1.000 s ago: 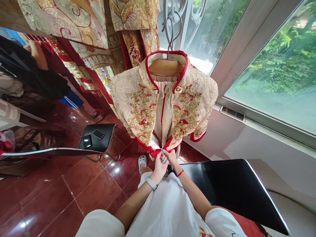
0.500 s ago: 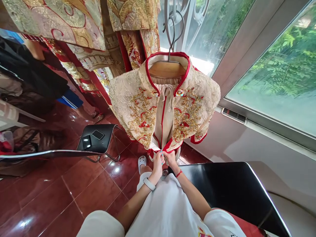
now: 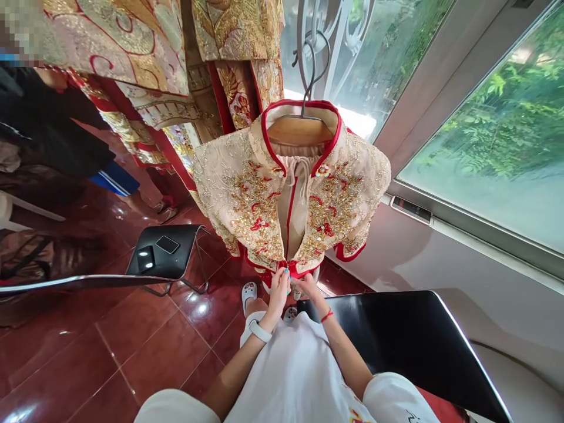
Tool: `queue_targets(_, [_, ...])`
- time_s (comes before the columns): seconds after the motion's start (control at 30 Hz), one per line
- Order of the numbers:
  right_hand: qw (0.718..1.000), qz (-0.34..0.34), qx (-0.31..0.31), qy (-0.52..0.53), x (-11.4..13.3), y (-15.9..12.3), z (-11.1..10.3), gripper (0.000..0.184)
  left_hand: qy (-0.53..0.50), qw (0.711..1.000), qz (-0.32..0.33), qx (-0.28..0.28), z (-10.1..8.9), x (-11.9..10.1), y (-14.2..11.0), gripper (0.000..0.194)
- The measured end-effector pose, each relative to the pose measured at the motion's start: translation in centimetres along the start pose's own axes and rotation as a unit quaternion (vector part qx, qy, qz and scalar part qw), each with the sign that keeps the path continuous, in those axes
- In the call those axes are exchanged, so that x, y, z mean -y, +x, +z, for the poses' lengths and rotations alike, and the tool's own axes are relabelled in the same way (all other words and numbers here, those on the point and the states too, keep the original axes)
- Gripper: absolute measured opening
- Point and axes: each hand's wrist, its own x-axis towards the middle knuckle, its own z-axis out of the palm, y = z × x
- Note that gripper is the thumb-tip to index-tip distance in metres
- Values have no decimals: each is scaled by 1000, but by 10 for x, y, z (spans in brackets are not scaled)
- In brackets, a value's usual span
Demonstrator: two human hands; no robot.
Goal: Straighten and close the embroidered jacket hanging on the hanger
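1. Beige embroidered jacket [image 3: 247,200] with red piping: it hangs upright directly in front of me, its lower hem at my hands.
2. Support: a wooden hanger [image 3: 297,130] fills the shoulders and, I judge, keeps the collar [image 3: 338,126] spread. Its metal hook [image 3: 312,73] rises to the window grille [image 3: 333,56], which appears to bear the load, leaving both hands available for the front edges.
3. Left hand [image 3: 277,288]: my fingers pinch the bottom of the front opening, where the two edges converge. This grip likely steadies the freely hanging cloth and keeps the edges aligned.
4. Right hand [image 3: 308,286]: my fingers are bent beside the left fingertips, at the red-trimmed hem. I cannot tell whether they grasp cloth or only rest against it. The close position suits fine work on a small part; that part is too small to identify.
5. Front opening: the edges lie apart above my fingers, exposing an inner lining and loose neck ties [image 3: 304,170].
6. Surroundings: a black tabletop [image 3: 388,335] stands at my right, below the jacket's level.
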Motion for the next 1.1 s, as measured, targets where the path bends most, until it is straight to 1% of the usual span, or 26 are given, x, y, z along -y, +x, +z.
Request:
queue_targets(0.07, [998,12,-24,-52,13,-11,-19,37,-6,1000,1,8,-2,1,1,40])
queue_targets(0.13, [995,-3,-53,-90,31,-19,-28,31,-2,1000,7,10,-2,2,1,40])
queue_targets(0.2, [992,-36,-70,-96,48,-22,-20,28,12,1000,14,7,0,3,0,38])
queue_targets(0.27, [991,-68,-83,-83,60,-19,-1,33,26,999,22,3,2,5,1,35])
queue_targets(0.33, [987,-89,-114,-74,66,-13,16,32,34,999,31,-1,2,7,2,33])
queue_targets(0.37, [983,-100,-130,-77,66,-10,21,29,35,999,35,-2,2,8,2,32])
queue_targets(0.43, [980,-115,-140,-83,63,-7,22,23,32,999,42,-4,-1,9,3,31])
queue_targets(0.53, [990,-88,-98,-48,57,-5,8,22,24,999,40,-7,-4,8,3,29])
queue_targets(0.63, [996,-33,-49,59,55,-7,-5,27,14,999,29,1,-5,6,2,31])
queue_targets(0.7, [987,13,-21,156,55,-8,-8,28,9,999,29,15,-5,5,0,33])
queue_targets(0.77, [969,63,4,240,54,-10,-8,30,6,999,25,30,-4,4,-1,35])
queue_targets(0.83, [955,94,37,280,53,-12,-9,31,-2,999,15,38,-4,5,-3,36])
queue_targets(0.9, [952,98,72,281,50,-13,-13,31,-9,999,7,39,-4,5,-4,37])
queue_targets(0.93, [955,95,83,267,48,-13,-16,32,-10,999,7,38,-4,5,-5,37])
queue_targets(1.1, [980,78,78,164,37,-13,-41,36,-1,999,4,32,-4,4,-6,39])
